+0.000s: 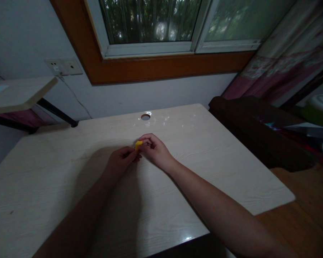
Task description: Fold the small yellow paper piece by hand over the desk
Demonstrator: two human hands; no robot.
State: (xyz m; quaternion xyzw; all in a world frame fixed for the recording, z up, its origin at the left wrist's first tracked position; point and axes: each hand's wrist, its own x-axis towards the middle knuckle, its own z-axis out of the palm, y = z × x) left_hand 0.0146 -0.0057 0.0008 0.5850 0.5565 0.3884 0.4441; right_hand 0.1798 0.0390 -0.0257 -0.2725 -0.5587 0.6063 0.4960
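A small yellow piece (138, 144) is pinched between the fingertips of both hands just above the pale wooden table (70, 186). My left hand (121, 160) has its fingers curled and grips the piece from the lower left. My right hand (155, 150) is closed round it from the right, fingers bent over its top. Most of the piece is hidden by the fingers, so its shape is unclear.
A round cable hole (145, 116) lies in the table near its far edge. A wall with sockets (64, 66) and a window (161, 25) stands behind. A dark wooden bed frame (261, 132) runs along the right, a shelf (18, 94) at left.
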